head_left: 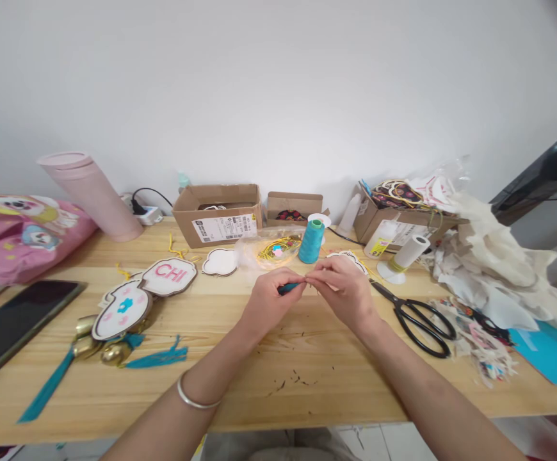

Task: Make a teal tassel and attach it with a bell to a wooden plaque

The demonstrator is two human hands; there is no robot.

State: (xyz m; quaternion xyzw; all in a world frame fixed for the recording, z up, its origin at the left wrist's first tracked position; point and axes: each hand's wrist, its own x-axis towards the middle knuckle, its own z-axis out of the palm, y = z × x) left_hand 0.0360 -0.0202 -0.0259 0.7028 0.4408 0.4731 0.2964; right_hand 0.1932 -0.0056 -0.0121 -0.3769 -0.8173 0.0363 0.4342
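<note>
Left hand: holding dark-teal piece | Right hand: touching left hand, grip indeterminate | Teal thread cone: upright on desk

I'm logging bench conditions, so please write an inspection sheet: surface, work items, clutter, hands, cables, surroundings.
Surface: wooden table; dark bits scattered near the front edge.
Work items: small teal item, partly hidden; teal thread spool standing beyond the hands.
Clutter: black-handled scissors and fabric scraps on the right; phone, "CHI" plaque and teal tassel on the left.
Hands: left hand closed around the teal item; right hand has fingertips at its end, grip unclear.
Cables: black cable at the back left, by the wall.
Surroundings: pale wall behind; tiled floor below.
</note>
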